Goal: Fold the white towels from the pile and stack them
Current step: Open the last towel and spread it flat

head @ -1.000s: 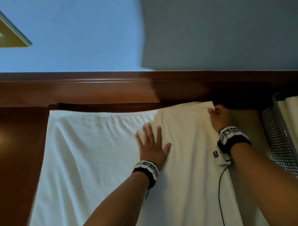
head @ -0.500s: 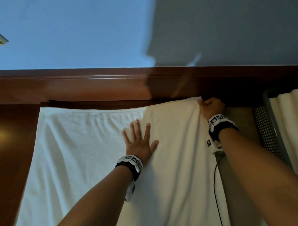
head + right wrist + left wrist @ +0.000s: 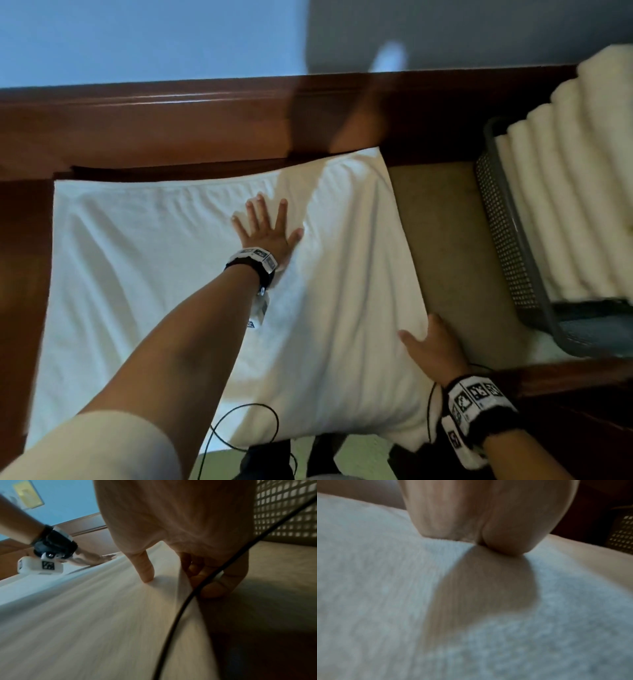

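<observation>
Towel [image 3: 164, 274]: white, spread flat on the wooden surface [image 3: 20, 291]; far edge along the raised wooden ledge [image 3: 137, 123], near edge hanging just over the front. Terry weave shows up close in the left wrist view [image 3: 368, 601].
Towel, look: long soft wrinkles run from the far edge toward the near one. Left part reads cool white; right part is yellower and shadowed. Whether the right part is a doubled layer, cannot tell.
Left hand [image 3: 263, 229]: flat on the towel near its far edge, fingers straight and spread, palm down, gripping nothing.
Right hand [image 3: 433, 346]: at the towel's right edge, toward the near corner. Thumb [image 3: 145, 568] lies on top of the cloth, the fingers [image 3: 221, 582] curl under the edge, pinching it.
Basket [image 3: 507, 240]: grey mesh, right of the towel, apart from it, a strip of beige surface [image 3: 445, 240] between.
Stack [image 3: 565, 171]: cream folded towels in the basket, rounded folds showing side by side.
Cable [image 3: 253, 425]: black, looping below the towel's near edge.
</observation>
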`<action>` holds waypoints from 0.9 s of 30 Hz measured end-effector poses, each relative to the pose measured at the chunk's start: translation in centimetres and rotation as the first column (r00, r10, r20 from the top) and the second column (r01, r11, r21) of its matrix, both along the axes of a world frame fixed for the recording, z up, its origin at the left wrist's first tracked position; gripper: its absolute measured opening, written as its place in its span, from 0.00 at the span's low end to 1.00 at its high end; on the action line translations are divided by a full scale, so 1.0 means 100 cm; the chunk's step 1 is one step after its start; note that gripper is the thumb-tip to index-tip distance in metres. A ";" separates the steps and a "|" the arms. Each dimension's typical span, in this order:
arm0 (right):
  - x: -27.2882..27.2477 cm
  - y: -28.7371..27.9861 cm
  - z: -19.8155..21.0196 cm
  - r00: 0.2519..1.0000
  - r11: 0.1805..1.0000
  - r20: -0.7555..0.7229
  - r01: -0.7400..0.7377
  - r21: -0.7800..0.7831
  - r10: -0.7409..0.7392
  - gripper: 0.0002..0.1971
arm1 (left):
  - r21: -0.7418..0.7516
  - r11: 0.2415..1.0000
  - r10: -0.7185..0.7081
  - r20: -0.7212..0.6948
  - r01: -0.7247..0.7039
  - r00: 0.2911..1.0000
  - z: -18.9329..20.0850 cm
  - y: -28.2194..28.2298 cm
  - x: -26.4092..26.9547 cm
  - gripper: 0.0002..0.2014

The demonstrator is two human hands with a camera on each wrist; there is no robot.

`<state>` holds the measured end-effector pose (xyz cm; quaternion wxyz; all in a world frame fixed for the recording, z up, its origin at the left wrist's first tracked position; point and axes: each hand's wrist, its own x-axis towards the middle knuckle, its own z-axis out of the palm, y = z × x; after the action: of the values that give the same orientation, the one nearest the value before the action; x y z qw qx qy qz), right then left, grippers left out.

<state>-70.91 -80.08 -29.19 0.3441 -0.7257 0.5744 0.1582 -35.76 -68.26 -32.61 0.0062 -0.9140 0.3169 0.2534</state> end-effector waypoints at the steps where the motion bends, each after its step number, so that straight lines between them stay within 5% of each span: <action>1: -0.010 0.006 0.001 1.000 1.000 -0.010 -0.008 0.007 0.008 0.26 | 0.011 1.000 0.011 -0.004 -0.011 1.000 0.004 0.000 -0.004 0.38; 5: -0.046 0.022 0.012 0.998 0.995 0.015 -0.065 0.071 0.064 0.17 | 0.077 0.997 -0.003 -0.013 0.004 1.000 0.026 -0.002 -0.053 0.34; 9: -0.075 0.036 0.022 0.993 0.998 0.103 -0.052 0.021 0.050 0.13 | -0.252 0.964 -0.079 0.034 0.085 0.996 0.062 0.018 -0.166 0.21; 11: -0.088 0.041 0.023 0.980 1.000 0.200 0.011 0.000 -0.011 0.15 | -0.387 0.917 -0.131 -0.061 0.098 0.989 0.076 0.029 -0.226 0.13; 15: -0.107 0.049 0.023 0.922 0.981 0.338 0.162 0.107 -0.189 0.05 | -0.278 0.960 -0.148 -0.392 0.037 0.908 0.074 0.038 -0.311 0.18; 19: -0.122 0.059 0.023 0.755 0.822 0.377 0.366 0.437 -0.536 0.19 | -0.209 0.977 -0.068 -0.504 -0.045 0.861 0.058 0.034 -0.354 0.20; 23: -0.139 0.066 0.017 0.709 0.777 0.391 0.358 0.518 -0.587 0.24 | -0.206 0.967 0.025 -0.517 -0.152 0.856 0.050 0.030 -0.372 0.15; 27: -0.144 0.076 0.008 0.692 0.766 0.402 0.351 0.538 -0.599 0.20 | -0.260 0.942 0.060 -0.493 -0.213 0.868 0.050 0.035 -0.374 0.20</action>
<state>-85.36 -72.49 -28.38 0.6717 -0.4681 0.5731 -0.0358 -73.15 -64.76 -27.58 -0.2319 -0.8330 0.2778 0.4185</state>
